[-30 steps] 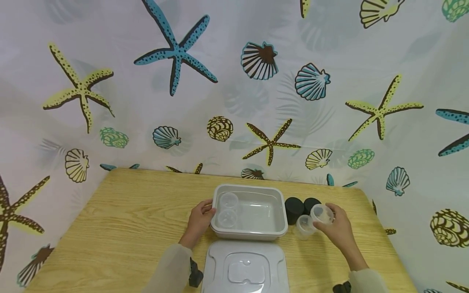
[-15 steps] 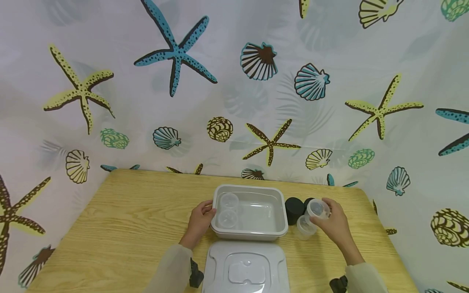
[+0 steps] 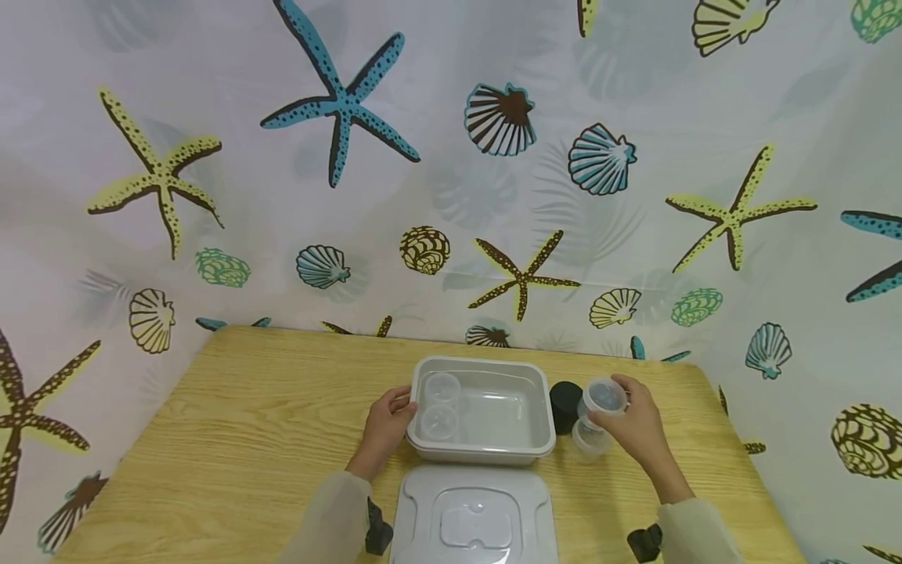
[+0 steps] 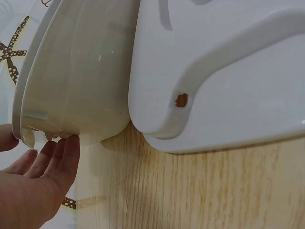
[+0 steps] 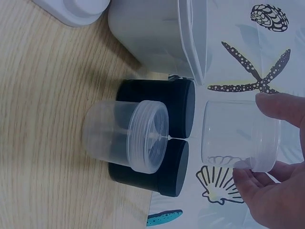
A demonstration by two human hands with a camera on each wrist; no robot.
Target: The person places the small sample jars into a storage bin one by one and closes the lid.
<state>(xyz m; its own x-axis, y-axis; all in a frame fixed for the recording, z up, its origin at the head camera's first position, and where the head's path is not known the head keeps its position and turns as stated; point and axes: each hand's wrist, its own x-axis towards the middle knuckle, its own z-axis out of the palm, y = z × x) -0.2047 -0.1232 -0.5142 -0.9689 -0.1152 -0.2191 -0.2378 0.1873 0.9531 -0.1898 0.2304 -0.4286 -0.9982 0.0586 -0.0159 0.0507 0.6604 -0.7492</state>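
Note:
My left hand grips the left rim of a grey plastic bin; in the left wrist view its thumb is at the rim and the fingers lie below. Inside the bin, along its left end, are two clear jars. My right hand pinches another clear lidded jar by its lid end, thumb on one side and fingers opposite. That jar is raised off the table, above the jars right of the bin. Standing there are one clear jar and two black jars.
A white lid lies on the wooden table in front of the bin. Behind the table hangs a curtain printed with starfish and shells.
My right hand has carried the clear jar left and slightly back, so it now covers one black jar in the head view. The left hand keeps its place on the bin.

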